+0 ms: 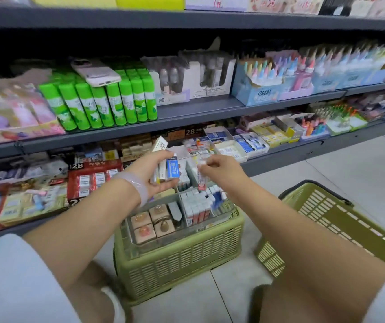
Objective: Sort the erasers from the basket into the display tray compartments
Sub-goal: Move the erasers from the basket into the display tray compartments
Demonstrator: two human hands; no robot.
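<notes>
Several erasers [163,170] fanned in the left hand [156,173] over the display tray [138,238] — mid-sort; right hand [219,170] pinches one small eraser [202,161]; next it needs the matching compartment — basket [340,220] sits right.

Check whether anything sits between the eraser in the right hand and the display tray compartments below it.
Nothing visible blocks it. The right hand pinches a small eraser directly above the display tray, whose compartments are open-topped. The left hand, gripping a bunch of erasers, is off to the side, not beneath.
</notes>
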